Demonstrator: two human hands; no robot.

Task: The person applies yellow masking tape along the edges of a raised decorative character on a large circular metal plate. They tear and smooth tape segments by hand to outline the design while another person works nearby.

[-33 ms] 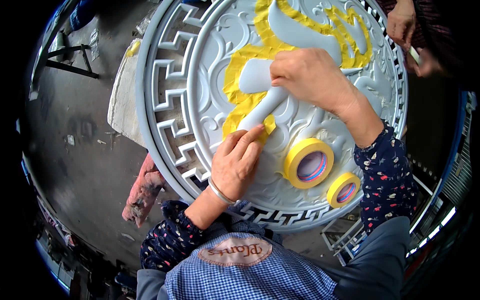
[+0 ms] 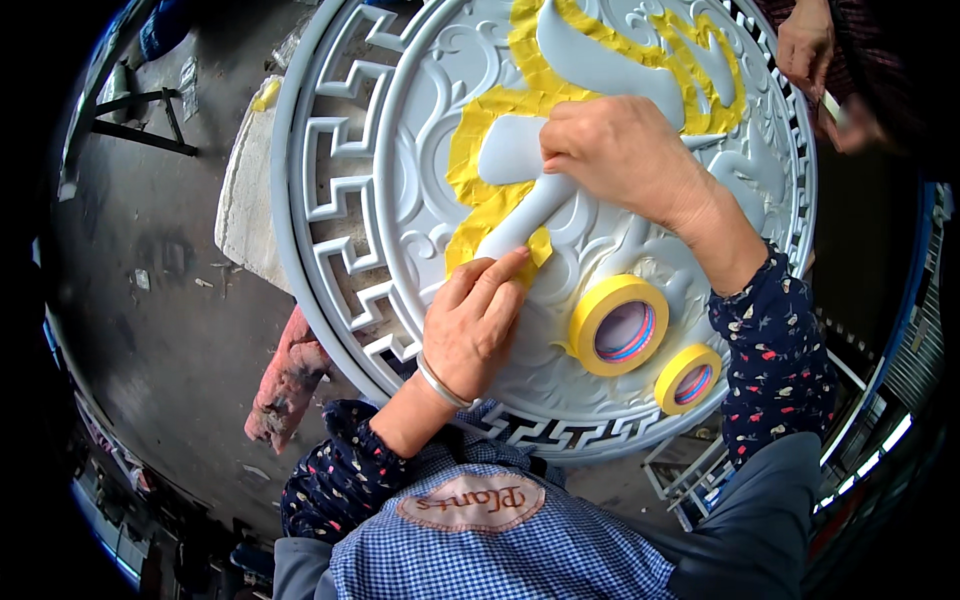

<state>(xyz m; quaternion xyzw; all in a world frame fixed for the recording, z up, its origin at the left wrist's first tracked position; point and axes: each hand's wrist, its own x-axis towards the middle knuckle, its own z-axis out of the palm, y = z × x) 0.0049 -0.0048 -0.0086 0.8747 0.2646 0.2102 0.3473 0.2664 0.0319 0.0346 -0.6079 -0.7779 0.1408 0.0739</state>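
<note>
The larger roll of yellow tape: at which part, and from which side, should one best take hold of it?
Probably by the far part of its ring, from above: thumb in the hole, fingers outside. The larger roll has its hole facing up, and the smaller roll sits close at its near right side.

Open panel [image 2: 290, 200] lay between the left hand [image 2: 475, 330] and the big roll [image 2: 591, 322], and left of the yellow tape [image 2: 465, 160]. The right hand [image 2: 625, 155] and forearm [image 2: 725, 235] barred the middle right. The small roll [image 2: 668, 386] narrowed the way beside the sleeve [image 2: 775, 360]. A co-worker's hand [image 2: 806, 45] hung past the panel's upper right.
</note>
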